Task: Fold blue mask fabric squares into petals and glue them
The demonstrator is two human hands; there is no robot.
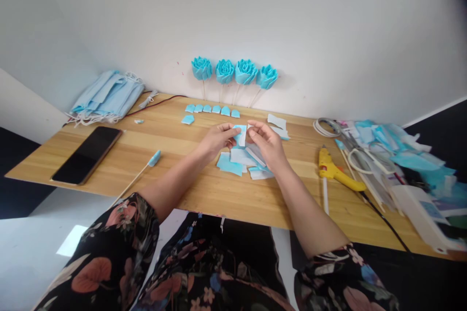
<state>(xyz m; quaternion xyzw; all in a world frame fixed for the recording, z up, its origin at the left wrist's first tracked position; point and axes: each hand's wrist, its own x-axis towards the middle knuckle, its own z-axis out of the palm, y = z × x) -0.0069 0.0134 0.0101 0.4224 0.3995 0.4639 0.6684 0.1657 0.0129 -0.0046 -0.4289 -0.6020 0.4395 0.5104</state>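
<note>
My left hand (220, 139) pinches a blue-and-white piece of mask fabric (240, 136) between thumb and fingers. Close beside it, my right hand (267, 142) has its thumb and fingertips together on a small white bit at the fabric's right side; whether that bit is joined to the piece I cannot tell. Under the hands lie several loose cut pieces of fabric (231, 164), blue and white. Behind them a row of small blue petal pieces (216, 109) lies on the wooden table (204, 189), with one more petal (188, 119) in front.
Several blue fabric roses (224, 72) on sticks lean on the wall. At left are folded masks (109, 95), a phone (87, 154) and a blue-tipped stick (153, 158). At right lie a yellow glue gun (337, 171), scissors (368, 161), a tape roll (326, 127) and fabric scraps (419, 160).
</note>
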